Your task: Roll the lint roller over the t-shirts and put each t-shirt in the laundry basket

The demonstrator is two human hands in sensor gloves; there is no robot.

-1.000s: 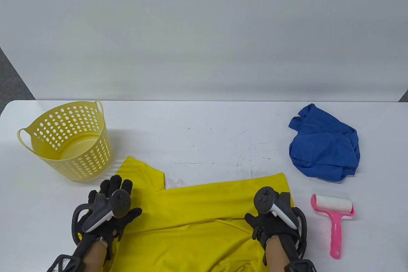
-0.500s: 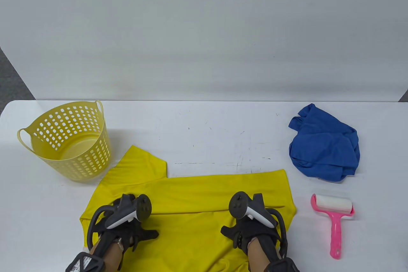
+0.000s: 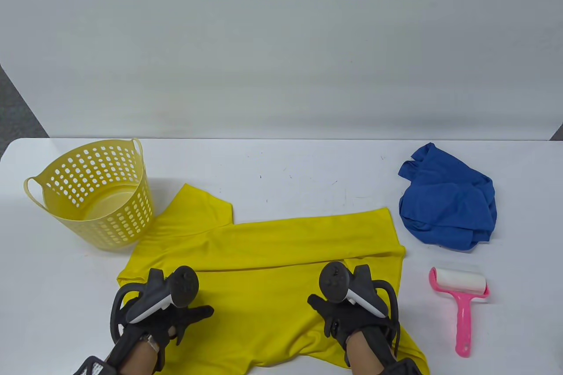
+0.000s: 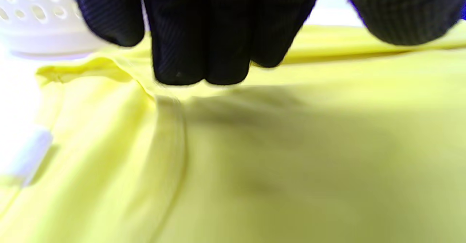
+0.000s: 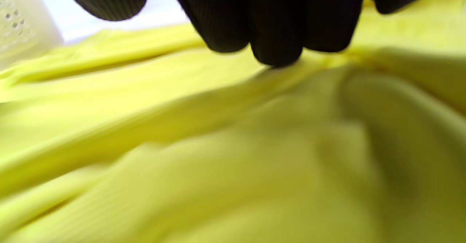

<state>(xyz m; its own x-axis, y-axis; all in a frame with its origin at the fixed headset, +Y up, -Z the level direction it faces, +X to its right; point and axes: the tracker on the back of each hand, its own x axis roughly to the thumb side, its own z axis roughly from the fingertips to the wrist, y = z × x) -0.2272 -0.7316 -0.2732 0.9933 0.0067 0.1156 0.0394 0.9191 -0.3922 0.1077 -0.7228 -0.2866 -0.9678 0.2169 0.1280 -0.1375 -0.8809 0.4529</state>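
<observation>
yellow t-shirt (image 3: 272,260) spread farther, hands (image 3: 162,318) nearer

Table view high, looking down; both wrist views close, low over the shared yellow t-shirt (image 3: 272,260)

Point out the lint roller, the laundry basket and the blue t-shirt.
lint roller (image 3: 462,282): table view, on its white sticky roll.
laundry basket (image 3: 125,216): table view, on its perforated front wall.
blue t-shirt (image 3: 446,201): table view, on the middle of the crumpled heap.
</observation>
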